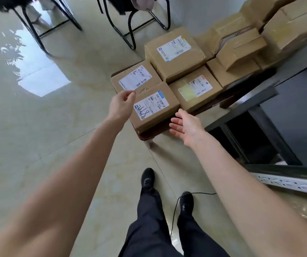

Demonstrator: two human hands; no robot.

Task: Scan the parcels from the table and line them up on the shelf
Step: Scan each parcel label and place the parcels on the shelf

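Reaching for the nearest parcel [155, 106], the one with the handwritten scrawl on its white label, with both hands at once. My left hand [121, 105] is arriving at the box's far left corner, fingers loosely curled and holding nothing; I cannot tell whether the fingertips are touching the cardboard. My right hand [186, 127] is hovering just beside the near right edge, palm turned inward, fingers straight and spread, not yet in contact. So neither grip is closing on anything.

The parcel is lying flat, label up, at the near corner of a low dark tabletop [156, 129], touching the labelled box behind it [134, 77] and the yellow-stickered box to its right [195, 91]. A larger box [174, 52] is sitting on top of the back row, and more plain cartons [241, 47] are piling up toward the grey shelf frame [251, 106].

My judgement on doing this well:
- I am aiming to press both palms on opposite sides and lift straight up, since the neighbours are crowding it and a sideways drag could shift them.
- I am wanting to keep the label facing up so the barcode is readable for scanning.
- No scanner is visible in this view; a thin black cable [178, 203] is trailing by my shoes.

All the cartons are taped shut, so I am seeing nothing of their contents.
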